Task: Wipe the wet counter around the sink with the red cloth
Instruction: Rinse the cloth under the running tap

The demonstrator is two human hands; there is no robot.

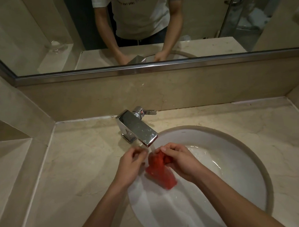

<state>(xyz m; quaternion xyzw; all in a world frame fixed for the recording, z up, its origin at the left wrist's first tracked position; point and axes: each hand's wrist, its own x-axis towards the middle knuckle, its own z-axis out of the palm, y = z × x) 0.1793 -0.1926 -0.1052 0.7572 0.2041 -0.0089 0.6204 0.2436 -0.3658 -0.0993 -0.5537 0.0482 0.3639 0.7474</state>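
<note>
Head view: red cloth (159, 169) hangs bunched over sink (237, 162), under running faucet (137, 130). Right hand (180, 161) pinches upper folds; left hand (131, 165) curled beside, contact probably absent. Cloth soft, limp, water-heavy; grip bunched top. Counter (81, 164) beside. Mirrored shirt lettering reversed, cropped, unreadable.

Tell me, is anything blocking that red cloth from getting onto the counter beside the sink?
Nothing visible does. The red cloth hangs in the right hand over the sink, under the faucet; the left hand is beside it. The counter looks bare apart from the faucet's base.
</note>
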